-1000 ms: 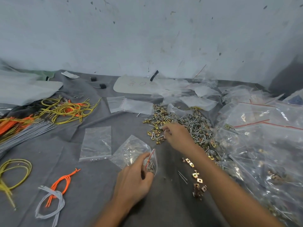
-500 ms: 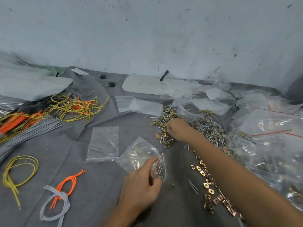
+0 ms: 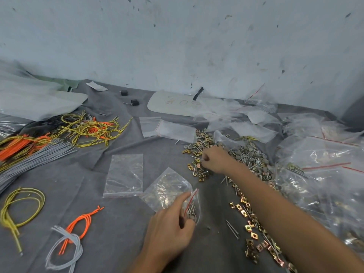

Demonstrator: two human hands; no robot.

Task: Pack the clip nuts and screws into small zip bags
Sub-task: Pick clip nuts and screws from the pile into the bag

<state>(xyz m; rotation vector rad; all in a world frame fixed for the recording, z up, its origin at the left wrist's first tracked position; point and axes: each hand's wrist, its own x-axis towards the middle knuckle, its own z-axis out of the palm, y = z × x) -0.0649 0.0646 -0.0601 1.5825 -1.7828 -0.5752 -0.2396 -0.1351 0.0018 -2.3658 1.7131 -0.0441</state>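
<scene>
Nearest, the left hand (image 3: 169, 229) pinches open the mouth of a zip bag (image 3: 167, 188) on the counter (image 3: 118, 223), some screws (image 3: 191, 211) inside. Farther, the right hand (image 3: 214, 159) curls its fingers into the clip nuts (image 3: 197, 152); whether they grip one I cannot tell. Next: carry pieces back into the bag.

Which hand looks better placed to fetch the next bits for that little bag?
Right, most likely. The right hand sits on the clip nuts and screws, fingers curled among them, while the left hand pinches the zip bag by its red-striped mouth, so it is occupied.
</scene>
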